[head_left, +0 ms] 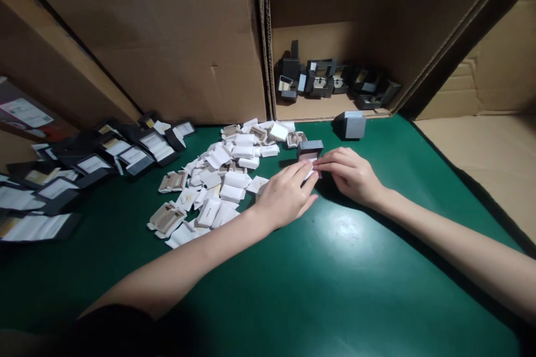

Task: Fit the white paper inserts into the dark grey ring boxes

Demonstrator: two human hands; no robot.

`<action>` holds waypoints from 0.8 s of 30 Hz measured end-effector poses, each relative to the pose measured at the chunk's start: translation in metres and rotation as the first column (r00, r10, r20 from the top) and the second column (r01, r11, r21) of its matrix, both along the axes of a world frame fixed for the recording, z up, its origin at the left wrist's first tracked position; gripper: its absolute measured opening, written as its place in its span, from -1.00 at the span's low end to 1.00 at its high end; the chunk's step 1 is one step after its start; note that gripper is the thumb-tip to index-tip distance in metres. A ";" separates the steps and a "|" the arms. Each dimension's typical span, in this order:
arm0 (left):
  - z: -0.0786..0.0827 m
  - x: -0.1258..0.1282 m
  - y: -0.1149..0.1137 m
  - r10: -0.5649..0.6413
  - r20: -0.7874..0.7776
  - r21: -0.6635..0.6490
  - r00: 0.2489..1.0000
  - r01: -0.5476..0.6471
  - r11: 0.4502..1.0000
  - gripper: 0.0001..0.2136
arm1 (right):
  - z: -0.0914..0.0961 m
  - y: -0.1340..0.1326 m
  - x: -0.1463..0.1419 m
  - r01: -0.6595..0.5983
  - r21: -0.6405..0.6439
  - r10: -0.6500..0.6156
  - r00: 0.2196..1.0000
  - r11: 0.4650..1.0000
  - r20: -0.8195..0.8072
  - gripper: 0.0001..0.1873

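Note:
A small dark grey jewelry box stands on the green table with its lid up and a pale lining showing. My left hand reaches over it from the left, closed on its front, with the fingertips at a small white piece in the box. From the right, my right hand touches the same spot with its fingertips pressed together. Fingers cover most of the box's lower part. Left of my left hand spreads a pile of folded white card inserts. Behind my right hand sits a closed grey box.
Several open dark boxes with white linings crowd the table's left side. A cardboard carton at the back holds more dark boxes. Tall cardboard walls bound the back, and more cardboard lies at right.

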State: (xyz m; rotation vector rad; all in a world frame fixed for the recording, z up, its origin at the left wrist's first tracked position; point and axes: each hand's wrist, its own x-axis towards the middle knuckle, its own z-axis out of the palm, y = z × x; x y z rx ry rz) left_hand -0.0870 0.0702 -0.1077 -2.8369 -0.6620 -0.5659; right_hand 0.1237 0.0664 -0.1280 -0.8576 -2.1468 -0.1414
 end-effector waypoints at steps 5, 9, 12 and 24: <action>-0.003 0.001 -0.003 0.003 0.014 0.029 1.000 -0.004 1.000 -0.71 | -0.002 -0.004 -0.003 0.067 -0.018 -0.067 0.998 0.998 -0.013 -0.71; -0.008 0.002 -0.005 0.011 0.065 0.035 0.998 -0.013 0.999 -0.71 | -0.005 -0.006 -0.003 0.092 -0.039 -0.092 0.996 0.995 0.006 -0.73; -0.011 0.001 -0.004 0.028 0.084 0.014 0.996 -0.030 0.999 -0.70 | -0.005 -0.007 -0.002 0.085 -0.043 -0.085 0.996 0.995 0.018 -0.73; -0.011 0.000 0.000 0.026 0.123 -0.004 0.992 -0.026 1.000 -0.70 | -0.007 -0.005 -0.001 0.003 -0.047 -0.006 0.998 0.999 -0.063 -0.78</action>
